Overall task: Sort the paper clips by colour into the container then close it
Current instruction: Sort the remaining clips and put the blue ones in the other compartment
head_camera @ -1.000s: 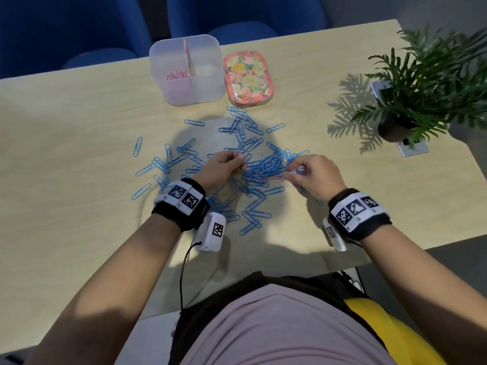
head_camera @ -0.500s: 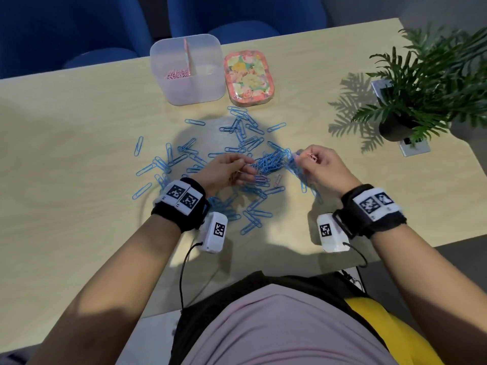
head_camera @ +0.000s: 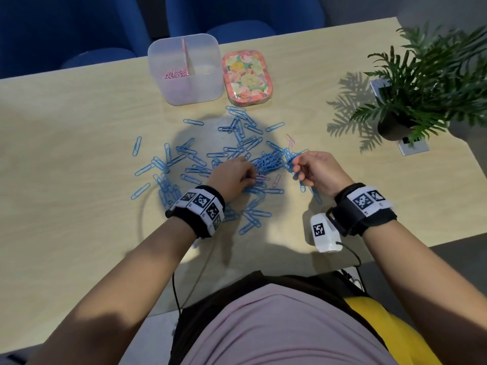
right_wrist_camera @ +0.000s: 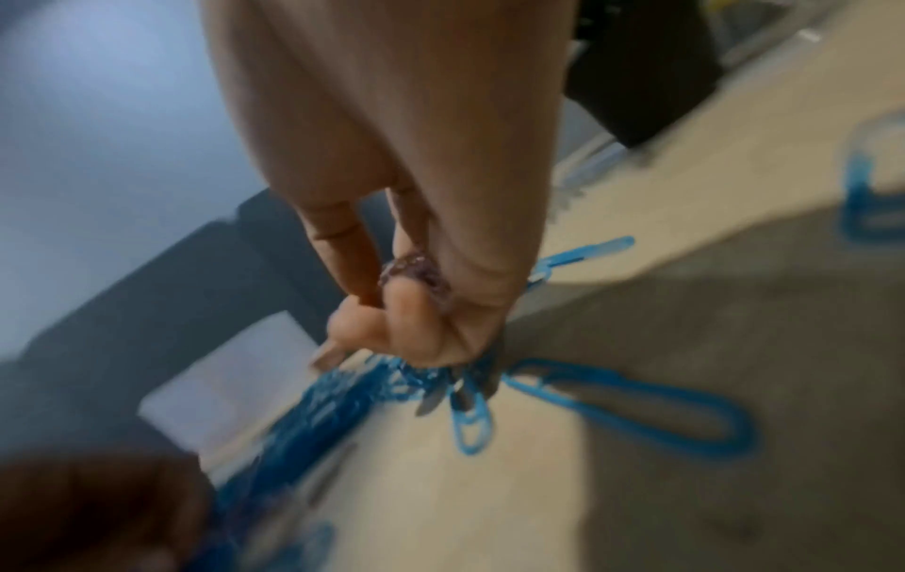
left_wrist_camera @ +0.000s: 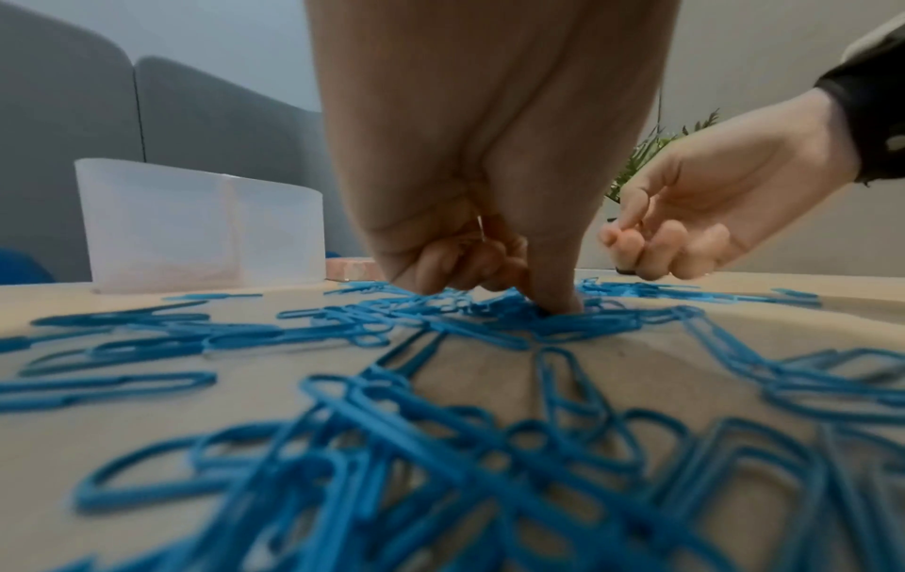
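Observation:
Many blue paper clips (head_camera: 268, 162) (left_wrist_camera: 441, 425) (right_wrist_camera: 313, 402) lie scattered and piled on the wooden table (head_camera: 79, 154). A few pink clips (head_camera: 290, 139) lie among them and just beyond the pile. My left hand (head_camera: 250, 176) (left_wrist_camera: 489, 271) sits on the pile with its fingers curled round a pale clip and its thumb tip pressing down. To the right, my right hand (head_camera: 299, 167) (left_wrist_camera: 631, 236) (right_wrist_camera: 391, 309) hovers low, curled round a small bunch of pink clips. The translucent divided container (head_camera: 184, 72) (left_wrist_camera: 196, 216) stands at the back, pink clips (head_camera: 175, 73) in its left compartment.
The floral lid (head_camera: 247, 77) lies right of the container. A potted plant (head_camera: 427, 83) and a socket plate (head_camera: 412, 147) stand at the right edge. Blue chairs (head_camera: 237, 11) are behind the table. Cabled wrist cameras hang near the front edge.
My right hand has lifted off the pile, drawn back to the right and turned its wrist outward. The left hand has stayed on the pile, shifting only slightly.

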A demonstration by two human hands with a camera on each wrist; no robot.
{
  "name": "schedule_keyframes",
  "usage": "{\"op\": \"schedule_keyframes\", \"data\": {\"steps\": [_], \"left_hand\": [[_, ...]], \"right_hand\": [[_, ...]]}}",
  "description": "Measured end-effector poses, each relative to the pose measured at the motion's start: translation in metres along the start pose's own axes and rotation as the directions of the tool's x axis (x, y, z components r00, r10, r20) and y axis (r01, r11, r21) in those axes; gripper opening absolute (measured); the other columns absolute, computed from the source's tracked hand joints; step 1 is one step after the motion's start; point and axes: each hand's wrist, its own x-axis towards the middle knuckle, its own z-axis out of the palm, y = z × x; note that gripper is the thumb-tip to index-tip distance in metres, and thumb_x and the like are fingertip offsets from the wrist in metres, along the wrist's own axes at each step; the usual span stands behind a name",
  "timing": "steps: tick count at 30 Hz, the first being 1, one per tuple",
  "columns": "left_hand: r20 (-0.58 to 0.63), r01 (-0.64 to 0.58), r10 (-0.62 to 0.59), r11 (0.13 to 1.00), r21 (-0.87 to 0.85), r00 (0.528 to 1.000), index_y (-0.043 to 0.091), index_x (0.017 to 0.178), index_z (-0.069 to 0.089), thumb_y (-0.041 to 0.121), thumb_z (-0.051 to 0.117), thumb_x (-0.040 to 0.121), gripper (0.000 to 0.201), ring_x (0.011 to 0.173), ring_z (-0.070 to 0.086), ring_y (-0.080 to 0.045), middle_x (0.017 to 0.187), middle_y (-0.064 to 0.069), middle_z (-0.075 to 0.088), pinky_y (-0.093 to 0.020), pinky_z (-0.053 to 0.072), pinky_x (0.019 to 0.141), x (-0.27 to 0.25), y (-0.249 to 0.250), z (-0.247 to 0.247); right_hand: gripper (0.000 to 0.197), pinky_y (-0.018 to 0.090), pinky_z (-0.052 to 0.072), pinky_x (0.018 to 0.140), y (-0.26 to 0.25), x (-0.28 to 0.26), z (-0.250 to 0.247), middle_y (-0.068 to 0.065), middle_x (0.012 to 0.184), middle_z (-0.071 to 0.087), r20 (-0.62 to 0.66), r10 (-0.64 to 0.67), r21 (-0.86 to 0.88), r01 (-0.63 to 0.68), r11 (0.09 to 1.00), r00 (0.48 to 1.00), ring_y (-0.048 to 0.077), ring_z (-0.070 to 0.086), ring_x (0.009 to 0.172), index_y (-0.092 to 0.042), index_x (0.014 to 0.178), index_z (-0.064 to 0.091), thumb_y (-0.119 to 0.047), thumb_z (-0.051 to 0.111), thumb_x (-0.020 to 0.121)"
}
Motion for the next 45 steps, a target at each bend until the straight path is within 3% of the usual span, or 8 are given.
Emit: {"op": "schedule_keyframes", "data": {"steps": [5,14,19,25,32,36,41,45], "left_hand": [[-0.038,0.019,-0.026,0.984,-0.179,0.999,0.014,0.091,0.07,0.026,0.064,0.084,0.015,0.085,0.048,-0.012,0.089,0.001,0.052,-0.029,0.039,0.077,-0.001,-0.008,-0.005],[0.043,0.171,-0.202,0.675,-0.718,0.978,0.009,0.107,0.06,0.005,0.048,0.094,0.019,0.043,0.05,0.008,0.072,0.004,0.058,-0.007,0.036,0.05,0.002,-0.016,-0.025],[0.333,0.425,-0.308,0.309,-0.851,0.891,0.018,0.061,0.049,0.024,0.04,0.094,0.035,0.049,0.035,-0.009,0.061,0.003,0.041,-0.02,0.025,0.046,0.012,-0.007,-0.029],[0.021,0.216,-0.221,0.924,-0.315,0.975,0.017,0.063,0.041,0.037,0.047,0.094,0.037,0.055,0.039,-0.014,0.06,0.002,0.041,-0.028,0.031,0.057,0.013,0.0,-0.01],[-0.157,0.189,-0.194,0.981,-0.045,0.968,0.016,0.093,0.06,0.034,0.057,0.088,0.019,0.092,0.06,-0.023,0.096,-0.004,0.066,-0.035,0.046,0.077,0.012,-0.001,0.006],[-0.139,0.2,-0.227,0.962,-0.185,0.964,0.014,0.088,0.061,0.025,0.058,0.087,0.012,0.079,0.056,-0.021,0.083,-0.002,0.063,-0.03,0.042,0.07,0.008,-0.007,-0.002],[0.066,0.259,-0.302,0.663,-0.702,0.951,0.017,0.065,0.044,0.015,0.049,0.092,0.027,0.053,0.037,-0.01,0.061,0.002,0.04,-0.025,0.031,0.053,0.005,-0.012,-0.014],[0.205,0.301,-0.272,0.378,-0.875,0.94,0.013,0.064,0.043,0.007,0.039,0.093,0.03,0.046,0.038,-0.007,0.071,-0.004,0.053,-0.02,0.031,0.046,0.007,-0.012,-0.025]], "right_hand": [[0.043,0.027,0.033,0.05,0.009,-0.007,0.021,0.003,0.051,0.049,0.013,-0.12,-0.767,0.087,0.636,0.993,0.018,0.045,0.05,-0.012,0.049,0.049,-0.04,0.07,0.076],[0.012,0.028,0.039,0.06,0.015,-0.003,0.03,0.007,0.068,0.061,-0.042,-0.111,-0.779,0.037,0.626,0.993,0.027,0.06,0.072,-0.013,0.058,0.056,-0.016,0.063,0.067],[0.022,0.027,0.038,0.064,0.012,-0.008,0.033,0.008,0.076,0.061,-0.012,-0.174,-0.846,0.083,0.526,0.985,0.028,0.058,0.077,-0.018,0.057,0.049,-0.014,0.06,0.076],[0.022,0.015,0.024,0.033,0.004,-0.012,0.029,0.008,0.046,0.053,0.145,-0.038,-0.227,0.07,0.971,0.989,0.008,0.039,0.028,-0.004,0.064,0.052,0.0,0.049,0.086],[0.023,0.015,0.033,0.033,0.011,-0.015,0.03,0.001,0.057,0.063,0.159,-0.042,-0.131,0.063,0.989,0.986,0.007,0.055,0.037,-0.014,0.077,0.057,0.004,0.048,0.087],[0.011,0.023,0.041,0.053,0.018,-0.008,0.039,0.0,0.059,0.057,0.058,-0.231,-0.506,0.228,0.832,0.971,0.012,0.051,0.055,-0.015,0.069,0.065,-0.018,0.07,0.078],[0.013,0.028,0.039,0.068,0.02,-0.01,0.055,-0.001,0.079,0.057,0.096,-0.266,-0.743,0.247,0.622,0.959,0.02,0.056,0.079,-0.013,0.077,0.063,-0.024,0.069,0.079],[0.014,0.025,0.034,0.065,0.019,-0.007,0.053,0.001,0.078,0.055,0.233,-0.186,-0.77,0.297,0.565,0.955,0.019,0.051,0.076,-0.014,0.072,0.054,-0.016,0.061,0.083]]}}
